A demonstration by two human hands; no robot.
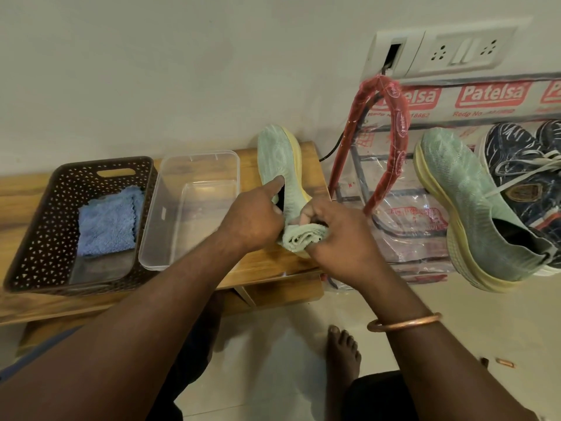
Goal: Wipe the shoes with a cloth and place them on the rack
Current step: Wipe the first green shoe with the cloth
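Lying toe-up at the centre of the frame, a green shoe (279,159) with a yellow sole rests on the wooden bench (273,265). The left hand (252,220) grips it at the collar, forefinger stretched along the upper. The right hand (343,238) is curled round a pale green cloth (303,237) pressed against the heel. To the right, the second green shoe (464,208) sits on the plastic-wrapped rack (394,147) beside navy shoes (522,165). At the left, a clear tub (194,165) stands next to a brown basket (36,226) holding a blue cloth (106,223).
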